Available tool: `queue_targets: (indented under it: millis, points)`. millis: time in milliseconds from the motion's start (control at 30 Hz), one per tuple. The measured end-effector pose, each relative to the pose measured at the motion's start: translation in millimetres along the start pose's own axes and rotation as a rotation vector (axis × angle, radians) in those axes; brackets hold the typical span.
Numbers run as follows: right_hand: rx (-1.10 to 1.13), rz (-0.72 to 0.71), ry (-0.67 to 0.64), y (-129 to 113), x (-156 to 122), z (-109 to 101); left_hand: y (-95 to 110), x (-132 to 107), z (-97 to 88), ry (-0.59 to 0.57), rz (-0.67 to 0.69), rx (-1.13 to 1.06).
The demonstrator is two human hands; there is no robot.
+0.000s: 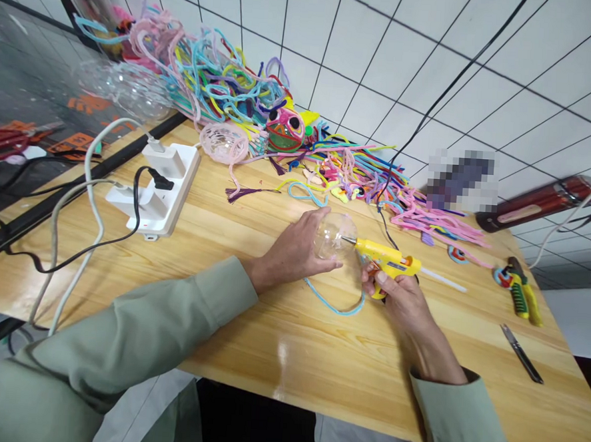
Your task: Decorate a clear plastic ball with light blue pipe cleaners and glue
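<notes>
My left hand [298, 244] curls around a clear plastic ball [333, 233] just above the table. In my right hand [396, 294] is a yellow hot glue gun [384, 256], gripped by its handle, with a white glue stick [445, 279] poking out of its back. The gun's metal nozzle points left and meets or overlaps the ball; I cannot tell whether it touches. A light blue pipe cleaner [337, 310] loops on the table below the ball, partly hidden by my left hand.
A white power strip [176, 200] with plugs and cables lies left. Heaped pipe cleaners [224, 76] and a pink decorated ball [286, 127] line the back. Right are pliers [521, 295], a craft knife [522, 353] and a red thermos [541, 204]. A black cord [422, 122] hangs down behind the gun.
</notes>
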State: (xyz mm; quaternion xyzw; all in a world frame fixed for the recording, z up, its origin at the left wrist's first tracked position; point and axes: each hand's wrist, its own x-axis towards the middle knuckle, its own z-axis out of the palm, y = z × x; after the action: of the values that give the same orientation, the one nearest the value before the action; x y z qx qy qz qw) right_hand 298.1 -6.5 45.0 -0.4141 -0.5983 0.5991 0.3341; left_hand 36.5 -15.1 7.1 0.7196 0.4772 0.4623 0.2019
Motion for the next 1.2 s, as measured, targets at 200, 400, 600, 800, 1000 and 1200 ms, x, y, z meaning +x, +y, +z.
queue_targets:
  millis: [200, 400, 600, 800, 1000, 1200]
  points:
    - [0.01, 0.016, 0.048, -8.7, 0.3, 1.3, 0.1, -0.4, 0.9, 0.005, -0.026, -0.03]
    - [0.0, 0.022, 0.023, -3.7, 0.1, 1.1, 0.9, 0.0, -0.2, -0.006, -0.01, -0.015]
    - [-0.025, 0.014, 0.019, -3.4, -0.7, 1.1, -0.5, -0.4, 0.0, 0.002, 0.013, 0.006]
    - [0.0, 0.015, 0.03, -7.4, -0.6, 0.2, 0.1, -0.6, -0.7, -0.01, 0.01, 0.012]
    - [-0.043, 0.003, -0.004, 2.3, -0.6, -2.6, -0.1, -0.4, -0.1, -0.006, 0.013, 0.018]
    - [-0.004, 0.024, 0.037, -6.3, -2.3, -4.4, 0.7, -0.7, -0.7, -0.001, -0.01, -0.005]
